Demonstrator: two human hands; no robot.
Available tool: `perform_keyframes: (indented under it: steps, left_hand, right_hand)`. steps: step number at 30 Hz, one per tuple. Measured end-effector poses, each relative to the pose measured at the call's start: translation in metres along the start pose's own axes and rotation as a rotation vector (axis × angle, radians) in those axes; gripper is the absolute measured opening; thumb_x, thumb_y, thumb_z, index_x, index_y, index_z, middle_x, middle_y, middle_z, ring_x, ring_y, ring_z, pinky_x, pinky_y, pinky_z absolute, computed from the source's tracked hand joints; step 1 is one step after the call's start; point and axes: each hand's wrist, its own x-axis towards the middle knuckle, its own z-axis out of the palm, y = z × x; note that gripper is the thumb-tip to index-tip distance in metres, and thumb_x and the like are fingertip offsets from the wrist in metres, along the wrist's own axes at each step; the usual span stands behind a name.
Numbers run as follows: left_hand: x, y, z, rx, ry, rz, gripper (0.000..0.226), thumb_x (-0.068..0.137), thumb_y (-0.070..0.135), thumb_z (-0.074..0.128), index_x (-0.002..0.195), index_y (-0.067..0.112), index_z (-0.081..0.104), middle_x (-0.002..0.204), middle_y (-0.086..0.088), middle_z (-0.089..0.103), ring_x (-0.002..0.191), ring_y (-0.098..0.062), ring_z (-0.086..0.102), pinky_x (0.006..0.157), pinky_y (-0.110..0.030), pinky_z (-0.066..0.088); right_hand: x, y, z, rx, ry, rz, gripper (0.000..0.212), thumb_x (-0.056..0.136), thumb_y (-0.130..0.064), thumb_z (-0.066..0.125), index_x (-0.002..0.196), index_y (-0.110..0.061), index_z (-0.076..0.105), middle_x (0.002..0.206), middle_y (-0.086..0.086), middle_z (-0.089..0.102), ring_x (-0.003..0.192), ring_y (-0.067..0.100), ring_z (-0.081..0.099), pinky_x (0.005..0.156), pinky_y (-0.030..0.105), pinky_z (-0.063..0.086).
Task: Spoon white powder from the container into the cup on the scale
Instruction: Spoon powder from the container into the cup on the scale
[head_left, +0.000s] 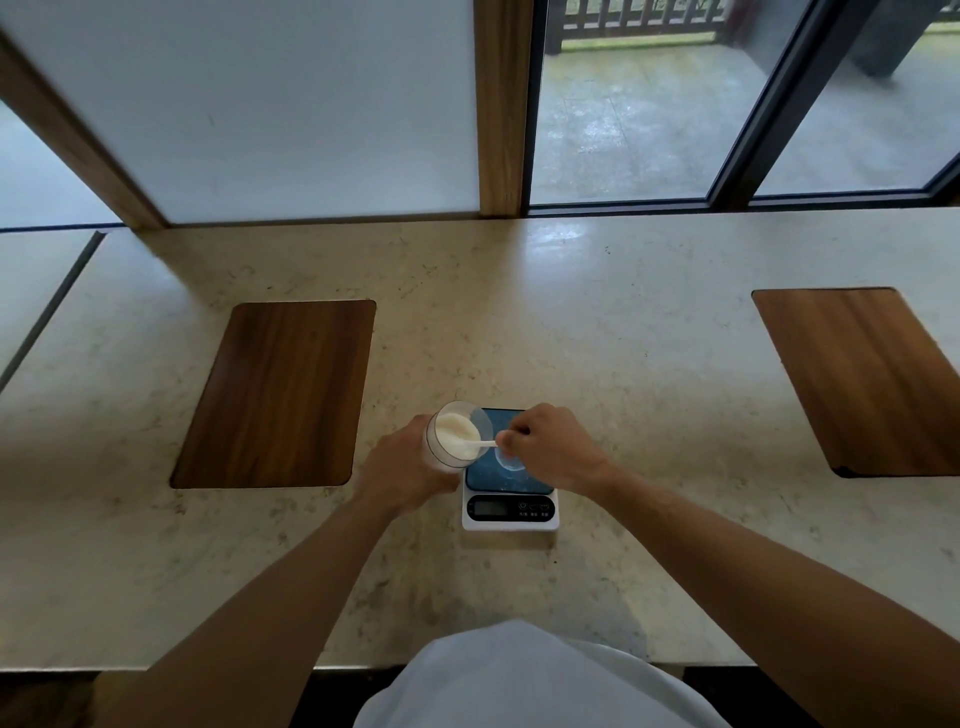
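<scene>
Head view looks down on the stone counter (597, 322), where the scale (510, 506) sits near its front edge between two wooden boards (275, 395) with the small clear cup (506, 460) resting on its dark platform. My left hand (402, 475) is wrapped around the tilted container (457, 434) of white powder (456, 428), held just left of the scale, while my right hand (553, 447) pinches the white spoon (480, 444), its bowl dipped into the powder. I judge this the scooping step (the cup looks empty, though it is hard to tell), so next I need to lift a level spoonful and carry it right to tip over the cup.
</scene>
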Motion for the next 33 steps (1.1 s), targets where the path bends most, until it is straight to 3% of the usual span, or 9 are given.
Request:
perform_keyframes:
  steps: [3,8,13,18,21,26,33]
  left_hand:
    - [0.001,-0.001,0.001,0.000,-0.002,-0.027,0.077,0.064,0.044,0.087,0.129,0.025,0.050,0.117,0.002,0.066,0.098,-0.016,0.063,0.084,-0.030,0.050]
    - [0.003,-0.001,0.003,-0.004,-0.005,-0.047,0.067,0.067,0.045,0.086,0.123,0.027,0.053,0.110,0.005,0.066,0.092,-0.011,0.060,0.080,-0.024,0.044]
    - [0.003,0.000,0.005,-0.015,-0.014,-0.041,0.061,0.069,0.042,0.086,0.120,0.028,0.054,0.110,0.006,0.065,0.088,-0.006,0.054,0.077,-0.021,0.040]
    - [0.003,0.000,0.006,-0.031,-0.017,-0.066,0.061,0.068,0.043,0.085,0.119,0.029,0.054,0.106,0.009,0.062,0.089,-0.009,0.056,0.079,-0.023,0.041]
    - [0.002,0.000,0.006,-0.047,-0.037,-0.069,0.059,0.068,0.041,0.085,0.115,0.034,0.050,0.103,0.012,0.059,0.092,-0.011,0.059,0.079,-0.024,0.042]
    - [0.001,-0.004,0.003,-0.058,-0.006,-0.123,0.068,0.063,0.046,0.085,0.120,0.031,0.053,0.103,0.013,0.060,0.089,-0.010,0.057,0.077,-0.026,0.042]
    - [0.000,-0.017,0.000,-0.055,-0.017,-0.208,0.075,0.057,0.046,0.086,0.123,0.029,0.053,0.111,0.008,0.066,0.096,-0.017,0.062,0.082,-0.032,0.049]
  right_hand:
    - [-0.002,-0.001,-0.004,0.021,-0.010,0.010,0.034,0.093,-0.023,0.055,0.067,-0.007,0.072,0.054,0.002,0.056,0.043,0.010,0.040,0.042,0.019,0.032]
    - [-0.005,-0.002,-0.009,0.043,0.007,0.020,0.031,0.094,-0.022,0.056,0.068,-0.012,0.070,0.058,-0.002,0.060,0.046,0.008,0.046,0.043,0.012,0.034]
    - [-0.007,-0.001,-0.013,0.065,0.020,0.019,0.030,0.095,-0.023,0.057,0.076,-0.010,0.075,0.066,0.004,0.066,0.051,0.011,0.050,0.049,0.020,0.041]
    - [-0.009,0.002,-0.019,0.080,0.036,0.013,0.029,0.095,-0.026,0.057,0.078,-0.012,0.075,0.066,0.000,0.065,0.052,0.009,0.050,0.049,0.016,0.038]
    - [-0.011,0.003,-0.028,0.080,0.037,-0.012,0.029,0.096,-0.026,0.056,0.076,-0.014,0.074,0.060,-0.004,0.062,0.050,0.007,0.048,0.046,0.014,0.034]
    - [-0.011,0.010,-0.045,0.077,0.068,-0.052,0.033,0.094,-0.026,0.056,0.064,-0.025,0.068,0.058,-0.005,0.062,0.050,0.008,0.047,0.049,0.023,0.036]
    - [-0.014,0.033,-0.052,0.043,0.087,-0.015,0.036,0.096,-0.028,0.055,0.062,-0.031,0.067,0.068,-0.001,0.069,0.057,0.014,0.056,0.056,0.029,0.043]
